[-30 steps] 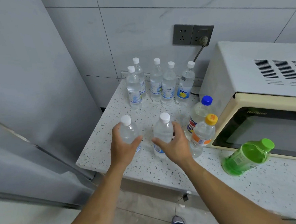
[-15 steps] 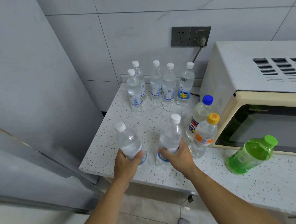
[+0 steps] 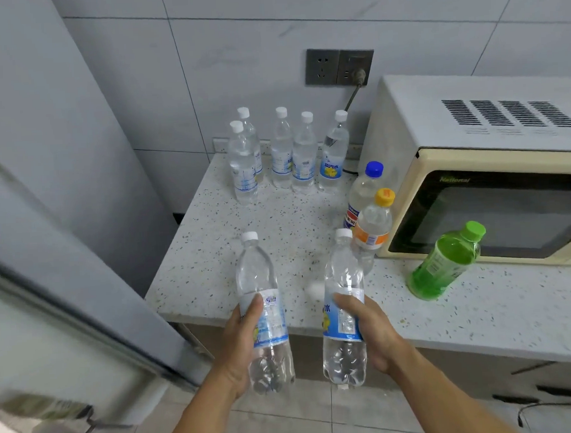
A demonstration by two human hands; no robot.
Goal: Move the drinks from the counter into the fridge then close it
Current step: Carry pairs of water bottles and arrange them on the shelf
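Observation:
My left hand grips a clear water bottle with a white cap, held upright in the air in front of the counter's edge. My right hand grips a second clear water bottle the same way. Several more white-capped bottles stand at the back of the speckled counter. A blue-capped bottle, an orange-capped bottle and a green bottle stand near the microwave. The grey fridge is at the left, its open door low in the corner.
A cream microwave fills the counter's right side, plugged into a wall socket above. Tiled floor lies below my arms. Drawers sit under the counter at the right.
Both hands have lifted their bottles off the counter and drawn them back toward me, past the counter's front edge.

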